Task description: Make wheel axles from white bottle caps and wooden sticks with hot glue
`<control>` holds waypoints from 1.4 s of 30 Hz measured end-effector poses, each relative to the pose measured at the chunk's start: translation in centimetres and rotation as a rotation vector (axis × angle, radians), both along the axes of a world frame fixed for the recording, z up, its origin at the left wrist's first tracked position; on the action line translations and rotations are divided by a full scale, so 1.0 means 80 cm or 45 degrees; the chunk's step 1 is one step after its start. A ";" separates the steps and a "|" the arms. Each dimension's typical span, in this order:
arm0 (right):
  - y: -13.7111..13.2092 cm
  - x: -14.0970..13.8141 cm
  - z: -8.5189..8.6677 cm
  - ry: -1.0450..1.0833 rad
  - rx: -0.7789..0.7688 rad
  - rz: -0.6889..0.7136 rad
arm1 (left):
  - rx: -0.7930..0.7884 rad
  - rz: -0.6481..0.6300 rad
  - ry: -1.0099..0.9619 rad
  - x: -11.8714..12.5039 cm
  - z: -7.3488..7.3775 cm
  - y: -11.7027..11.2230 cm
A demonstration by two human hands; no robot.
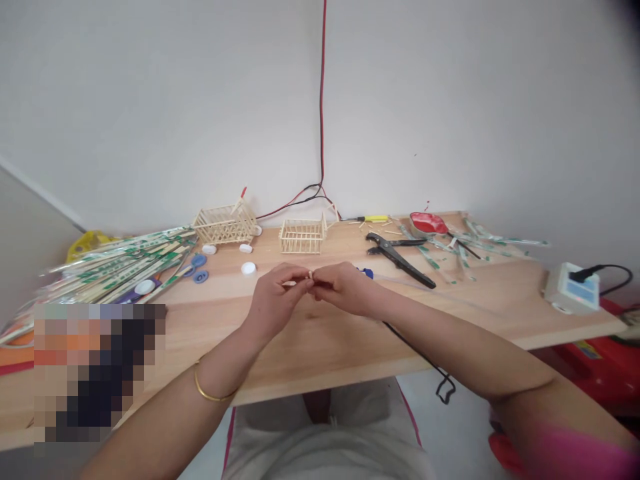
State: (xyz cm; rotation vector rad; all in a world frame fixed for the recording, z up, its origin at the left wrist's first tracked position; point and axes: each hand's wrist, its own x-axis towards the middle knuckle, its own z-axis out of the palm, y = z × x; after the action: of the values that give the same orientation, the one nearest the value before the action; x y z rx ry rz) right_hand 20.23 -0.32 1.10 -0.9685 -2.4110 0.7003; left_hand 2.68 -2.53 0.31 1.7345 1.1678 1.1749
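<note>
My left hand (277, 300) and my right hand (345, 287) meet above the middle of the wooden table, thumbs and fingertips pinched together. A short pale stick piece (289, 284) shows between the fingers of my left hand. Its far end is hidden, and the fingertips of my right hand close on a small pale bit too covered to name. Just beyond both hands stands a small open frame of thin wooden sticks (303, 238). Left of it is a larger stick frame (225, 225) with white caps near its base. A white cap (249, 269) lies by my left hand.
Packaged chopsticks (135, 260) pile up on the left beside blue rings (200, 276). Black pliers (400, 260), a yellow-handled tool (375, 219), a red-coated dish (427, 224) and torn wrappers (500, 239) lie right. A power box (573, 290) sits at the right edge. Behind rises a wall (200, 100).
</note>
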 end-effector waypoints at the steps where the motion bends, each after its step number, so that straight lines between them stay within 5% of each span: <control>1: 0.000 0.001 -0.006 -0.056 0.021 -0.019 | 0.029 0.012 0.067 0.000 -0.002 0.000; 8: 0.005 0.007 -0.033 -0.279 0.068 0.020 | 0.134 -0.023 0.389 0.009 -0.012 -0.001; 17: -0.005 0.006 -0.033 -0.362 0.059 -0.028 | 0.022 -0.014 0.298 0.011 -0.028 0.003; 33: -0.006 0.004 -0.031 -0.309 0.063 0.022 | 0.030 -0.131 0.190 0.012 -0.021 -0.001; 42: -0.007 0.002 -0.035 -0.446 0.021 -0.037 | 0.160 -0.135 0.337 0.015 -0.024 -0.001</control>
State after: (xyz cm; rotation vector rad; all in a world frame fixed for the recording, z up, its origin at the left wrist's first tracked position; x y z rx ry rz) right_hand 20.36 -0.86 -1.73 -1.2013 -2.6880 0.5346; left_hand 3.84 -2.57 -1.59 2.0705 1.1578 0.9956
